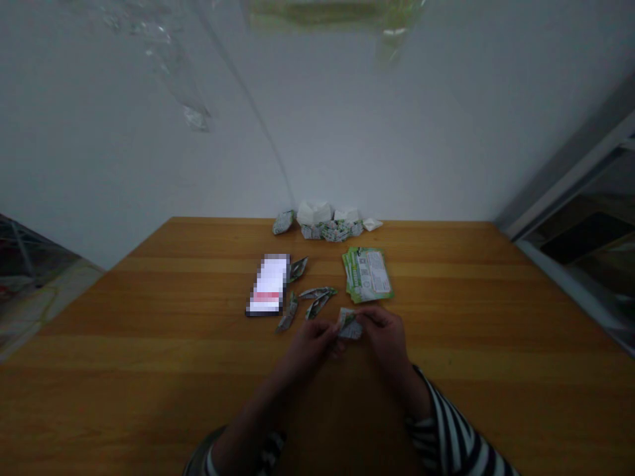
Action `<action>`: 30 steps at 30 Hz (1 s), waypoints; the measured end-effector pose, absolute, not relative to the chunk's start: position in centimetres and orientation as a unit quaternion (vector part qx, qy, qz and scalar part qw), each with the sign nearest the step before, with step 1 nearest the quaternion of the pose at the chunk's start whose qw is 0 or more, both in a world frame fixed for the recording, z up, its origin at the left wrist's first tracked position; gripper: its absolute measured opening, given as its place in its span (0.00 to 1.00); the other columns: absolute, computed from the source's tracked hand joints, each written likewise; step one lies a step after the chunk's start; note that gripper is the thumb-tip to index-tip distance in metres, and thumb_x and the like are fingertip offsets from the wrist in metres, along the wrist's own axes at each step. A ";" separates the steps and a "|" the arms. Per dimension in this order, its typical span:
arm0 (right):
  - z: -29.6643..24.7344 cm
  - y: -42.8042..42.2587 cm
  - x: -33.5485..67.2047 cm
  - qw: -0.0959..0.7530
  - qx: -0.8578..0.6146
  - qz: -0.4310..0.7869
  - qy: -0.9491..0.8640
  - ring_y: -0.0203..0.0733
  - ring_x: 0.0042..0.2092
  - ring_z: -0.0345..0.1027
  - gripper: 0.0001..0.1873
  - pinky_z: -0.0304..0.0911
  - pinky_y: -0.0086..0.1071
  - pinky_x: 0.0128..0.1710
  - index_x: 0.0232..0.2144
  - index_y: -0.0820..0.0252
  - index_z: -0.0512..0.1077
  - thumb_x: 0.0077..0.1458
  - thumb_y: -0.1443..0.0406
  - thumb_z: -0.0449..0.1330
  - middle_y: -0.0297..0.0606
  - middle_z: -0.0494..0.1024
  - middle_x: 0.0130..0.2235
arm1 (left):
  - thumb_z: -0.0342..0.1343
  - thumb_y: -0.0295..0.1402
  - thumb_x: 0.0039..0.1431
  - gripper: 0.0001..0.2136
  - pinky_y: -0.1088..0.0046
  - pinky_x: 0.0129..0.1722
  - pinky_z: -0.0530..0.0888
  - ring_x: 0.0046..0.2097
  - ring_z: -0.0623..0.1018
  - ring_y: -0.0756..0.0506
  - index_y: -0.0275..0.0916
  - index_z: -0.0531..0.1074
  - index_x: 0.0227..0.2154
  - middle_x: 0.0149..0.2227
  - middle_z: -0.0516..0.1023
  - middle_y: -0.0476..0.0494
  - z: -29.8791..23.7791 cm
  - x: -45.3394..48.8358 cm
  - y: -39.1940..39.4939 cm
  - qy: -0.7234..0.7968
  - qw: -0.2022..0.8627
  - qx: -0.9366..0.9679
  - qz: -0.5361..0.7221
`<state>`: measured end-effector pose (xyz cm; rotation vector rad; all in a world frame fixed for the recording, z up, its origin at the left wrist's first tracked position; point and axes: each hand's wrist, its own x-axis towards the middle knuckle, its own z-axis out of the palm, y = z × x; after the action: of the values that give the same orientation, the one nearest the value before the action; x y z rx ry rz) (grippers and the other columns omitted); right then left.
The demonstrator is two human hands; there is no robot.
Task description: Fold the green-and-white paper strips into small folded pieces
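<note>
Between my two hands is a small folded printed paper (350, 325), white and green. My left hand (317, 338) pinches its left edge, while the fingers of my right hand (384, 328) grip its upper right corner. Just beyond them lie several narrow folded paper pieces (320, 304) with the same kind of print. A stack of green and white printed leaflets (370, 274) rests flat past my right hand. To the left is a phone (268, 284) with a lit, blurred-out screen.
Along the wall at the table's (198, 264) far edge sit crumpled printed papers (332, 230) and white crumpled tissue-like pieces (314, 213). One more crumpled wad (283, 223) is left of them. Clear plastic and yellowish tape (322, 14) hang on the wall. A dark framed shelf (590, 231) stands at right.
</note>
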<state>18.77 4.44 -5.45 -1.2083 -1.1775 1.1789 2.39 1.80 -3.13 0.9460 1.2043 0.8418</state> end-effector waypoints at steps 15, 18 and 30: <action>-5.4 4.2 18.5 0.526 -0.493 0.519 -0.459 0.42 0.27 0.74 0.06 0.70 0.32 0.29 0.24 0.61 0.76 0.45 0.63 0.65 0.37 0.81 0.25 | 0.57 0.47 0.53 0.18 0.77 0.24 0.68 0.23 0.73 0.48 0.35 0.75 0.21 0.19 0.76 0.48 -3.3 2.3 1.9 0.567 0.532 0.516 0.359; -5.4 4.0 18.3 0.526 -0.502 0.515 -0.454 0.41 0.28 0.74 0.06 0.70 0.31 0.29 0.26 0.61 0.77 0.45 0.63 0.65 0.37 0.81 0.26 | 0.54 0.47 0.56 0.20 0.77 0.24 0.67 0.24 0.73 0.48 0.34 0.75 0.23 0.20 0.75 0.48 -3.1 2.4 1.8 0.583 0.503 0.532 0.353; -5.5 3.5 17.7 0.554 -0.482 0.546 -0.403 0.41 0.31 0.76 0.07 0.71 0.31 0.33 0.28 0.60 0.77 0.44 0.64 0.66 0.37 0.82 0.29 | 0.53 0.46 0.56 0.18 0.76 0.20 0.66 0.19 0.71 0.49 0.36 0.71 0.19 0.16 0.72 0.50 -3.8 2.8 2.0 0.599 0.507 0.497 0.371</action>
<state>17.70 3.48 -5.49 -1.1391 -0.9526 1.2916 2.81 1.97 -3.84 1.1985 1.4441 0.8942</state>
